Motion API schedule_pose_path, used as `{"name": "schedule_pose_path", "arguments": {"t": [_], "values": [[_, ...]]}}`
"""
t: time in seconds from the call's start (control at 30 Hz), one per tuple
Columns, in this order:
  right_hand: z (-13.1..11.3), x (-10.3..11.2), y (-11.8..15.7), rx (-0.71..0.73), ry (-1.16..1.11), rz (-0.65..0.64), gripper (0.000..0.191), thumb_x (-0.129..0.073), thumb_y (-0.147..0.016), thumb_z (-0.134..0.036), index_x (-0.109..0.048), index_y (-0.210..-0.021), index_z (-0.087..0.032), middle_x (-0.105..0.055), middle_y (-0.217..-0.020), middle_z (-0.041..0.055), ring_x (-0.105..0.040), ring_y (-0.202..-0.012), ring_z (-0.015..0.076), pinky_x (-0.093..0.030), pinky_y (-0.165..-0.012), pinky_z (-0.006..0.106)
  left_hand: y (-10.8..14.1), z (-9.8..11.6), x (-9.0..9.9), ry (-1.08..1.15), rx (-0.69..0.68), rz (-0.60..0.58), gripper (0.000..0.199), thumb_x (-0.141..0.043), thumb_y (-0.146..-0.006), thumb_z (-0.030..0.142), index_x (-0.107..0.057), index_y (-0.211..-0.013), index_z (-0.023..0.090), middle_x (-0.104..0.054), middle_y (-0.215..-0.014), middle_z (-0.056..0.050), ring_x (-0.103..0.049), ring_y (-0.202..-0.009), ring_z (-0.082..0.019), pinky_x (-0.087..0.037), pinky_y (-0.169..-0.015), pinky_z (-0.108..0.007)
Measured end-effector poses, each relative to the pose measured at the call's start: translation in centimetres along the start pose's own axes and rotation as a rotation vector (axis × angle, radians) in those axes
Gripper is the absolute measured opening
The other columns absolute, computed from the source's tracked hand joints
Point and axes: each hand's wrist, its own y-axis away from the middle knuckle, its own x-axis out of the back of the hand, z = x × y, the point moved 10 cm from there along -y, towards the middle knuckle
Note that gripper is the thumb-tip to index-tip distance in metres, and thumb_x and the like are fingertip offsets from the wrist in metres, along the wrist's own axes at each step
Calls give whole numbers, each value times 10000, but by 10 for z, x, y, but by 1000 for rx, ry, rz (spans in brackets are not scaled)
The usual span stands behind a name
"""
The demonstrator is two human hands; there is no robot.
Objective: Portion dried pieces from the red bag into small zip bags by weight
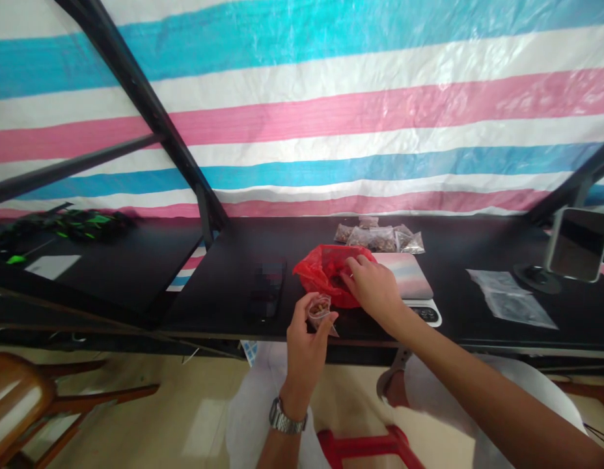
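My left hand [306, 332] is closed round a small clear zip bag [319, 311], its mouth spread open at the top and small brown pieces inside. My right hand [370, 283] reaches into a red plastic bag [316, 267], fingertips curled down in its opening. What those fingertips hold, if anything, is hidden by the hand and the bag. Right beside the red bag is a kitchen scale [404, 277] with a shiny plate and a white front with dark buttons. Behind them lie several filled clear bags [380, 239] in a group.
Flat clear bags [514, 299] lie on the black table [478, 247] to the right, beside a tablet-like device on a stand [578, 244]. A dark phone-like object [267, 286] lies left of the red bag. Black metal posts [160, 124] frame the table; a wooden chair [19, 397] stands lower left.
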Motion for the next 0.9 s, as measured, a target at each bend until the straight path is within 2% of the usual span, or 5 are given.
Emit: {"name": "schedule_pose_path", "arguments": {"t": [0.2,0.4,0.63,0.77,0.9], "values": [[0,-6,-5,8,-48,-52,238,-535,-1098,-354,-674,-1226,-210,-741,-1232,118,-738,-1055,277,-492,-750,322,-13,0,12,9,-15,104,413,-787,-905,495,-693,-1203,225,-782,-1157,-91,-773,-1037,-240,-619,-934,-379],[-3,-11,-11,-5,-193,-65,234,-604,-1068,-401,-716,-1166,-220,-771,-1216,100,-746,-1034,262,-483,-752,310,-18,-8,2,72,4,37,435,-794,-900,516,-686,-1207,229,-780,-1172,-92,-774,-1055,-242,-629,-934,-379],[-9,-16,-14,37,-587,-88,148,-693,-989,-339,-771,-934,-226,-818,-933,26,-742,-848,186,-474,-713,264,-19,-11,4,48,0,56,512,-808,-864,578,-678,-1201,215,-780,-1148,-103,-777,-1048,-263,-644,-913,-392],[2,-4,-14,29,-845,-38,187,-635,-1010,-270,-753,-887,-192,-819,-907,40,-752,-832,170,-521,-763,263,-16,-7,4,38,-18,54,490,-795,-884,562,-677,-1202,208,-778,-1146,-103,-773,-1047,-253,-640,-909,-379],[4,12,-7,69,-1071,-19,141,-652,-998,-265,-728,-915,-180,-815,-902,39,-756,-803,163,-555,-753,266,-14,-5,2,5,-23,39,463,-795,-896,528,-676,-1213,213,-776,-1148,-94,-766,-1028,-239,-624,-902,-366]]}}
